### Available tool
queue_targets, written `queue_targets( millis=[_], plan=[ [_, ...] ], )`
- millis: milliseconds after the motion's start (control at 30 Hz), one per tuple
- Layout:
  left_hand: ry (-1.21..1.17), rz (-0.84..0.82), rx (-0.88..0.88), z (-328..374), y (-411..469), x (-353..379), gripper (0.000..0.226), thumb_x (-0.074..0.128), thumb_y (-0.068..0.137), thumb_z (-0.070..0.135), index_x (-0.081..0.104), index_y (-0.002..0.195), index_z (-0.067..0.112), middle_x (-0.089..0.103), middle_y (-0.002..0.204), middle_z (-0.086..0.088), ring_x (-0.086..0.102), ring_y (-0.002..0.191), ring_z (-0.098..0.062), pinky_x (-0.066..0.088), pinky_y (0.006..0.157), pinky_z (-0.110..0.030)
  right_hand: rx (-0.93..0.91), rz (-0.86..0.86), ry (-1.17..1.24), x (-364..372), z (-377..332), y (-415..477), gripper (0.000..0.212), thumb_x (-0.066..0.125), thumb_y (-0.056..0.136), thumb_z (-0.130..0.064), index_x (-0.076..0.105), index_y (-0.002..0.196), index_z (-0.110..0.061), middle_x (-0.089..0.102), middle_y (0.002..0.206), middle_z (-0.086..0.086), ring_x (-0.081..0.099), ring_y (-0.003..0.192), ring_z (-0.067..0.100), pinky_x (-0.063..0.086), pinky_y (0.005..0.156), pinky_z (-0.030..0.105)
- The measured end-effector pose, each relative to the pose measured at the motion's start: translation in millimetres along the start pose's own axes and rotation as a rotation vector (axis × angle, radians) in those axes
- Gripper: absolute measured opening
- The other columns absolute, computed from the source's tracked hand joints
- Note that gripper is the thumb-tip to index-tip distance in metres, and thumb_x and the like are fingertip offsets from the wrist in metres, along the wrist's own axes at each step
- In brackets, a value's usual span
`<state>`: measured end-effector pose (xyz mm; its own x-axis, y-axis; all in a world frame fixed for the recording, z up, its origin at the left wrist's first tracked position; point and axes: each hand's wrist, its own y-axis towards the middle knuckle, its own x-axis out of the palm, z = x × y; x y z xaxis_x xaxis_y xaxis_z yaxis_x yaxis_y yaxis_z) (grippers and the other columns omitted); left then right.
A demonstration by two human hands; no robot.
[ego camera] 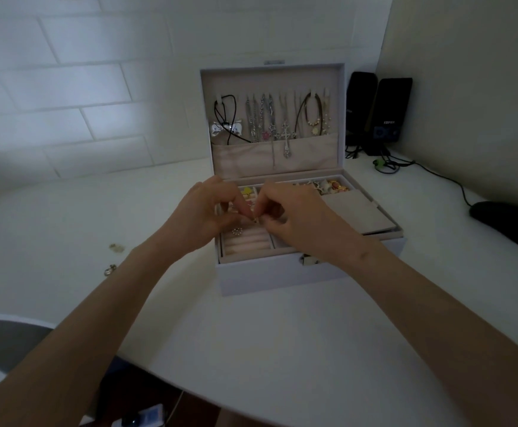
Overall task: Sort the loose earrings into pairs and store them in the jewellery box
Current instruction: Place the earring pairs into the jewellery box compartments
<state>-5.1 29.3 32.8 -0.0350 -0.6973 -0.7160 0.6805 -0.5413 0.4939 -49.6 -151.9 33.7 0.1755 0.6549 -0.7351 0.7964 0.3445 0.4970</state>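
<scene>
Left grip (203, 212) and right grip (301, 218), fingers curled, pinch one small earring (255, 219) between their fingertips above the ring rolls of the open jewellery box (282, 277). Both forearms reach in from below, converging. Two loose earrings (116, 247) lie on the counter (267, 349), left of it.

Left hand (202, 211) and right hand (294, 217) meet, fingertips pinched (arms outstretched)

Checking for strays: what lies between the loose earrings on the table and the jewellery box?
Head view: the left forearm crosses that stretch; past it, bare white table up to the jewellery box. No other piece shows.
</scene>
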Motion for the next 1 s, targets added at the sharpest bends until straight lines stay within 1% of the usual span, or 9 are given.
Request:
queue_targets(
  millis=[100,267,333,467,533,667,800,900,1000],
  plan=[
    [0.014,0.008,0.041,-3,1,2,0.024,0.070,0.065,0.040,0.062,0.087,0.036,0.056,0.078,0.030,0.047,0.073,0.003,0.037,0.072,-0.024,0.035,-0.019,0.026,0,3,1,0.012,0.067,0.077,0.000,0.066,0.085,-0.009,0.062,0.080,-0.004,0.054,0.074,0.008,0.047,0.071,0.024],
    [0.056,0.020,0.089,-3,2,4,0.013,0.070,0.067,0.033,0.064,0.077,0.030,0.055,0.070,0.026,0.046,0.074,0.006,0.035,0.070,-0.022,0.041,0.015,0.037,-1,4,3,0.009,0.070,0.075,-0.001,0.067,0.079,-0.008,0.062,0.076,-0.004,0.051,0.067,0.001,0.045,0.068,0.023],
    [0.126,-0.001,0.132,-4,2,2,0.007,0.069,0.069,0.033,0.067,0.071,0.028,0.053,0.067,0.023,0.045,0.074,0.007,0.032,0.071,-0.021,0.021,0.032,0.016,0,5,2,0.009,0.070,0.073,0.000,0.067,0.077,-0.007,0.064,0.077,0.000,0.052,0.067,0.004,0.046,0.068,0.025],
    [0.224,-0.055,0.197,-4,5,-2,0.023,0.058,0.071,0.048,0.065,0.072,0.025,0.051,0.069,0.021,0.038,0.071,0.000,0.027,0.070,-0.017,-0.008,0.062,-0.001,0,5,2,0.009,0.071,0.070,0.003,0.068,0.074,-0.005,0.067,0.076,0.003,0.054,0.071,0.007,0.045,0.067,0.023],
    [0.269,-0.076,0.225,0,5,-4,0.023,0.053,0.071,0.048,0.063,0.072,0.027,0.046,0.070,0.026,0.037,0.073,-0.002,0.023,0.066,-0.020,0.004,0.054,-0.005,0,5,2,0.009,0.072,0.070,0.002,0.069,0.074,-0.006,0.067,0.076,0.001,0.053,0.070,0.002,0.044,0.067,0.018],
    [0.330,-0.123,0.260,2,7,-7,0.025,0.049,0.074,0.049,0.063,0.073,0.028,0.045,0.071,0.026,0.038,0.075,-0.004,0.023,0.066,-0.024,-0.009,0.033,-0.032,0,5,3,0.008,0.075,0.069,-0.001,0.071,0.074,-0.007,0.069,0.077,0.004,0.057,0.071,0.006,0.042,0.066,0.015],
    [0.376,-0.157,0.282,-1,10,-13,0.032,0.046,0.074,0.056,0.064,0.074,0.030,0.044,0.072,0.027,0.036,0.077,-0.002,0.023,0.067,-0.025,-0.045,0.029,-0.051,2,5,2,0.007,0.073,0.069,-0.001,0.071,0.072,-0.007,0.070,0.076,0.005,0.057,0.071,0.009,0.046,0.067,0.021],
    [0.414,-0.138,0.301,2,11,-10,0.027,0.048,0.074,0.052,0.062,0.072,0.029,0.044,0.074,0.022,0.038,0.077,-0.005,0.020,0.064,-0.025,-0.018,0.056,-0.055,1,6,2,0.009,0.071,0.069,0.001,0.070,0.073,-0.007,0.069,0.077,0.004,0.054,0.072,0.005,0.041,0.066,0.012],
    [0.396,-0.130,0.273,4,12,-4,0.020,0.049,0.074,0.048,0.058,0.070,0.031,0.042,0.073,0.023,0.036,0.076,-0.002,0.019,0.064,-0.022,-0.014,0.087,-0.053,1,6,1,0.009,0.068,0.069,0.003,0.070,0.075,-0.004,0.069,0.078,0.006,0.055,0.071,0.008,0.042,0.067,0.016]
  ],
)
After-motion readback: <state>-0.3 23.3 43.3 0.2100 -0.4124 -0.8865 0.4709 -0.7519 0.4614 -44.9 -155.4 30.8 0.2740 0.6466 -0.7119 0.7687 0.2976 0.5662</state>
